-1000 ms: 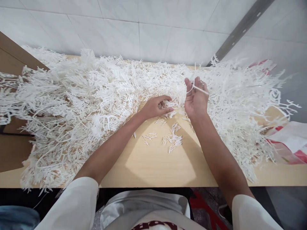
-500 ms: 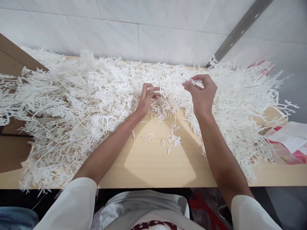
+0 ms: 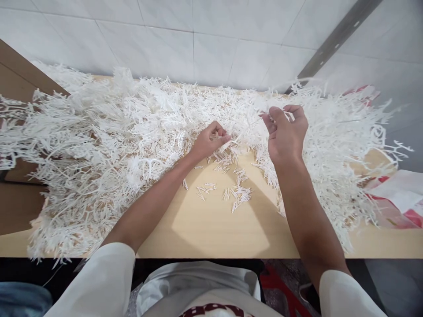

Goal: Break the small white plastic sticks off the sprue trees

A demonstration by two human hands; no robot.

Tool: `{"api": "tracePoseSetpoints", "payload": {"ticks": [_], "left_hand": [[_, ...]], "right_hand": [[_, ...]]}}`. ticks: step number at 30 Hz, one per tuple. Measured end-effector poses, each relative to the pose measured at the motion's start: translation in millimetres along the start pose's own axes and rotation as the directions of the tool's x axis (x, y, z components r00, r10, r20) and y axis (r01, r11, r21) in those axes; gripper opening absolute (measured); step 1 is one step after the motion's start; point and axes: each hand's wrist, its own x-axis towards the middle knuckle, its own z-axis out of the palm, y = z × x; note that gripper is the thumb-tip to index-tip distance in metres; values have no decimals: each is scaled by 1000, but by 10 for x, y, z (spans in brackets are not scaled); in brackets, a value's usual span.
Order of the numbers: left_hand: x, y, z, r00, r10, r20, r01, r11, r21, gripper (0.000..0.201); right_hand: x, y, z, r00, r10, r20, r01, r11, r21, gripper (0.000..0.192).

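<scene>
My left hand (image 3: 211, 140) is closed in a pinch over the middle of the heap, with a thin white branched plastic sprig (image 3: 233, 143) at its fingertips. To its right, my right hand (image 3: 287, 134) is raised above the heap, fingers curled and thumb pointing left. What its fingertips grip is too fine and pale to make out against the heap. A large tangled heap of white branched plastic sprigs (image 3: 145, 119) surrounds both hands. Short loose white sticks (image 3: 241, 193) lie scattered on the wooden table (image 3: 211, 233) below the hands.
A cardboard box (image 3: 20, 83) stands at the left, with sprigs spilling against it. At the right lies a red and white plastic bag (image 3: 396, 198). A tiled wall (image 3: 211, 57) and a slotted metal post (image 3: 333, 44) rise behind the table.
My left hand has moved slightly right and down, and its spread fingers have drawn into a pinch. My right hand has shifted a little right and turned, its thumb-and-finger ring changed.
</scene>
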Motion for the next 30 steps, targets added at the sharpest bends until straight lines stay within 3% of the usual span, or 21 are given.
{"api": "tracePoseSetpoints", "payload": {"ticks": [5,9,16,20,24,27,30], "left_hand": [[20,-58,13,998,47,37,-47,999,10,34],[33,-97,25,993,100,-67,-98,995,36,39],[56,-169,19,957,-107,-271,55,980,-192,40],[82,-195,-15,937,-109,-331,39,977,-211,41],[82,-186,-19,946,-117,-303,56,978,-203,41],[70,-145,-2,948,-157,-276,65,947,-315,38],[67,-66,4,955,-215,-206,95,875,-474,34]], "right_hand": [[28,-108,-70,997,1,78,1,1000,-24,31],[62,-155,-99,998,-2,63,7,997,-77,29],[98,-247,-202,979,110,169,-71,972,-223,30],[68,-421,-219,945,280,168,-204,908,-367,18],[32,-621,-238,955,284,81,-195,811,-551,9],[17,-725,-265,941,323,97,-181,725,-664,11],[26,-747,-304,889,434,148,-174,619,-766,24]]}}
